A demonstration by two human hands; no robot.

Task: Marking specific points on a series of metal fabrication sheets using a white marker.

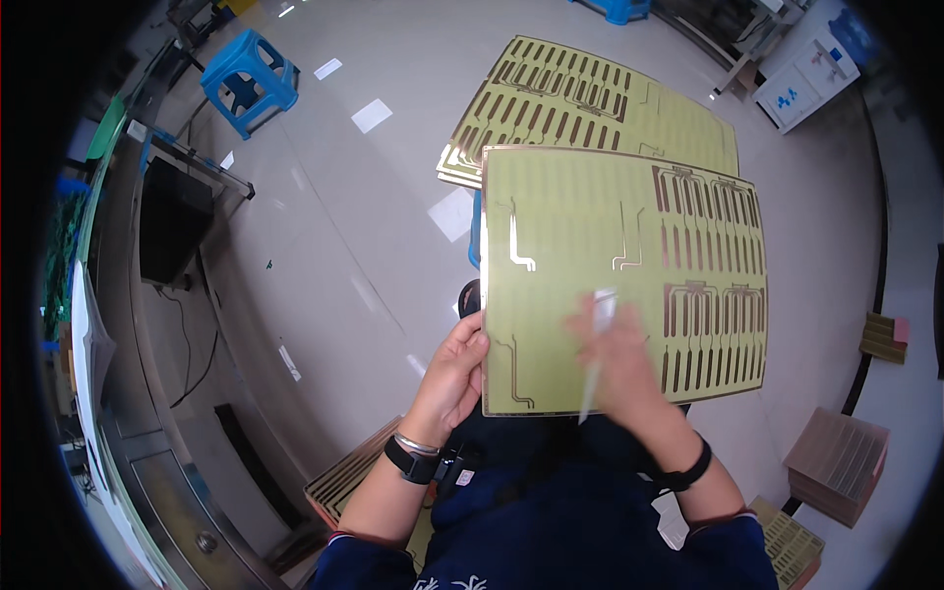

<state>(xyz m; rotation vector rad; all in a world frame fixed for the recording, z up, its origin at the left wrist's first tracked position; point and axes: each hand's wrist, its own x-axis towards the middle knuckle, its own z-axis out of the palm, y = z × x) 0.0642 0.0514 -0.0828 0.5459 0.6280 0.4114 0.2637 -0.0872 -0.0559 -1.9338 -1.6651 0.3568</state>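
A large yellow-green circuit board panel [580, 236] with copper traces lies in front of me, tilted up over my lap. My left hand [460, 369] grips its left edge, thumb on the face and fingers closed behind the edge. Over the lower middle of the panel my right hand [619, 359] is smeared by motion. In it is a slim white tool [602, 310], too blurred to name; its thin end points down toward the panel's lower edge. Behind the panel lie further circuit board panels [551, 84] of the same kind, stacked, with blue showing beneath them.
A blue plastic stool [251, 79] stands on the floor at far left. Along the left run a metal cabinet [182, 501] and a black box [175, 216]. To the right are a stack of brownish panels [838, 462], more boards [787, 546] and a white cabinet [806, 84].
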